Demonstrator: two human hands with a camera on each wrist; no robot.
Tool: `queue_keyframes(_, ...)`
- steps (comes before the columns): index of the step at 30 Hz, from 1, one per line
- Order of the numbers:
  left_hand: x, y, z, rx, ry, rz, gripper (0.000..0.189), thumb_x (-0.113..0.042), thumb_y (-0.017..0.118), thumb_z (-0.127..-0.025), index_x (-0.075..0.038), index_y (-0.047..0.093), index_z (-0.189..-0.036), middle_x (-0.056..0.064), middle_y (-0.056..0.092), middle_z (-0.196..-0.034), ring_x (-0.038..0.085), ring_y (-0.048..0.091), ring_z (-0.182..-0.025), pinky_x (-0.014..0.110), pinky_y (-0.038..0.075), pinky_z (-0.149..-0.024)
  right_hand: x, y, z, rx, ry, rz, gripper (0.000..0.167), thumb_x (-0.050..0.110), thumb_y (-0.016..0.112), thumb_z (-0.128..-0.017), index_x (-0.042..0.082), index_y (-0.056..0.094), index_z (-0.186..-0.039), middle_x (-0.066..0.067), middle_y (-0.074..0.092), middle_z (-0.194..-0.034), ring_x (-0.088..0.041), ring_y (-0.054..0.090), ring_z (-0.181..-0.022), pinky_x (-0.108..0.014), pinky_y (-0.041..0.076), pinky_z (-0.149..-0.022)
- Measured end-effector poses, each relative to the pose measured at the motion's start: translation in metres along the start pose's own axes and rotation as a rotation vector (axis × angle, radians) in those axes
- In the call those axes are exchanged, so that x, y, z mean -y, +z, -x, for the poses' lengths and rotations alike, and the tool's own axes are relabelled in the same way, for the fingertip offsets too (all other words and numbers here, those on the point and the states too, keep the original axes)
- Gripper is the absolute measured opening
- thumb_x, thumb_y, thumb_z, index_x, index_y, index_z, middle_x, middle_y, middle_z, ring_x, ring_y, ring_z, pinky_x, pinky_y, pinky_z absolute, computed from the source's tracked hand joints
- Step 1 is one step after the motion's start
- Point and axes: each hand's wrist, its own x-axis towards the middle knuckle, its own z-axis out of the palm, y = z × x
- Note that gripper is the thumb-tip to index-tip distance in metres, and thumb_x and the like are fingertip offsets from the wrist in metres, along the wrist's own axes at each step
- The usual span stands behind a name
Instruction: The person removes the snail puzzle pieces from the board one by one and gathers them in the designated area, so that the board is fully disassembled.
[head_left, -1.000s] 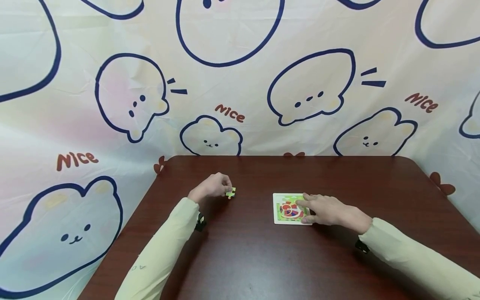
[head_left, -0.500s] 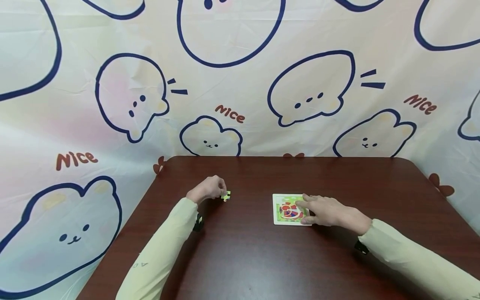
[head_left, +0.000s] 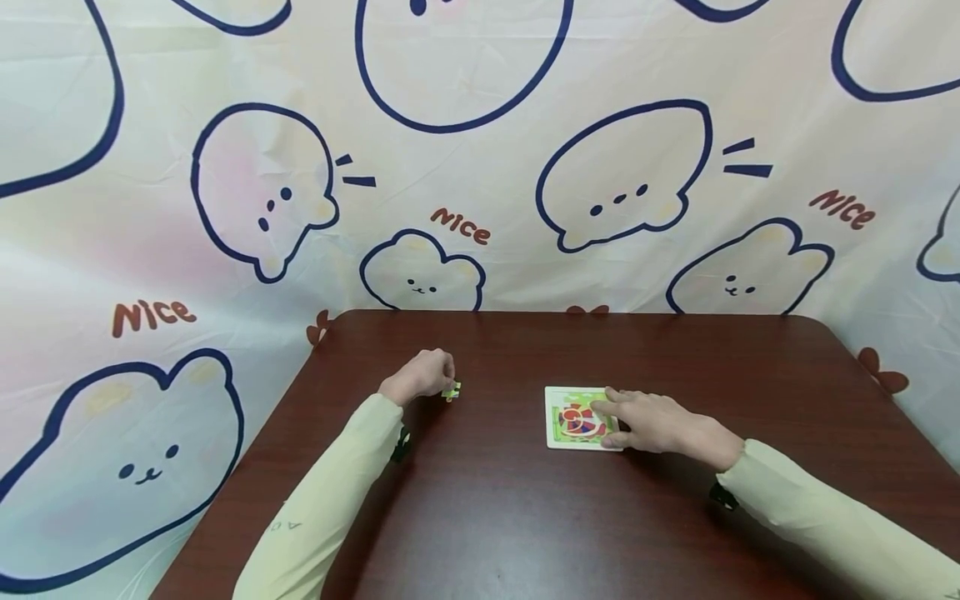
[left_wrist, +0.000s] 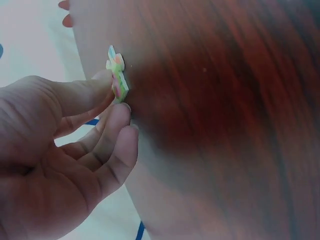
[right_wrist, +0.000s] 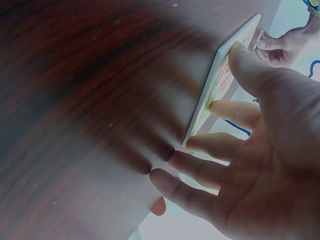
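My left hand [head_left: 422, 373] pinches a small jigsaw puzzle piece [left_wrist: 119, 82] between thumb and fingers, left of the table's middle. The piece is green and yellow with bits of pink and orange; in the left wrist view it is seen nearly edge-on, and the fingers cover part of it. To the right lies a flat puzzle board [head_left: 551, 425] with a white rim and a red, green and purple picture. My right hand [head_left: 654, 421] rests on the board's right side, its fingers spread and fairly straight, thumb on the near part. That hand hides the board's right edge.
The dark brown wooden table [head_left: 495, 517] spreads out around both hands. A pale cloth [head_left: 517, 192] with blue cartoon outlines hangs behind the table and along its sides. A bare stretch of tabletop separates the left hand from the board.
The left hand has shifted slightly left and nearer with the puzzle piece, whose tilt has changed a little. The right hand and the board have stayed in place.
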Motion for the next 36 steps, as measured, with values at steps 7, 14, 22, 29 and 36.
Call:
queue_keyframes(7,-0.013,-0.002,0.001,-0.033,0.004,0.003,0.011,-0.021,0.065,-0.095,-0.012,0.065,-0.09,0.004,0.065,-0.078,0.017,0.061,-0.068,0.028,0.047,-0.06,0.0,-0.001,0.001,-0.002,-0.001,-0.009,0.065,0.049,0.069,-0.087,0.019,0.053,-0.142,-0.023,0.042,-0.151,-0.043,0.047,-0.133,-0.061,0.044,-0.096)
queue_keyframes(14,-0.032,-0.005,0.005,-0.084,0.048,0.04,0.015,-0.025,0.062,-0.097,-0.011,0.067,-0.097,0.005,0.064,-0.079,0.018,0.06,-0.062,0.027,0.046,-0.055,0.001,-0.001,0.001,-0.003,-0.001,-0.01,0.065,0.049,0.069,-0.087,0.017,0.053,-0.141,-0.023,0.042,-0.151,-0.043,0.047,-0.133,-0.061,0.044,-0.096)
queue_keyframes(22,-0.059,0.002,0.006,-0.12,0.135,0.102,0.017,-0.029,0.063,-0.097,-0.014,0.067,-0.101,0.002,0.065,-0.089,0.019,0.058,-0.072,0.029,0.046,-0.061,0.001,-0.002,0.002,-0.002,-0.007,-0.008,0.064,0.049,0.068,-0.088,0.016,0.053,-0.141,-0.024,0.041,-0.151,-0.043,0.047,-0.133,-0.061,0.044,-0.096)
queue_keyframes(29,-0.082,0.017,0.004,-0.131,0.199,0.106,0.014,-0.028,0.064,-0.096,-0.014,0.067,-0.099,-0.001,0.064,-0.087,0.016,0.056,-0.074,0.028,0.047,-0.066,0.001,-0.002,0.001,0.001,-0.005,-0.012,0.065,0.051,0.068,-0.088,0.017,0.053,-0.142,-0.023,0.042,-0.151,-0.043,0.047,-0.133,-0.061,0.044,-0.096)
queue_keyframes(36,-0.104,0.03,0.003,-0.141,0.242,0.113,0.014,-0.028,0.064,-0.096,-0.015,0.066,-0.102,-0.001,0.066,-0.092,0.014,0.057,-0.076,0.026,0.047,-0.067,0.001,-0.001,0.0,-0.007,0.008,-0.017,0.066,0.05,0.07,-0.085,0.018,0.054,-0.141,-0.023,0.043,-0.15,-0.042,0.048,-0.132,-0.059,0.046,-0.093)
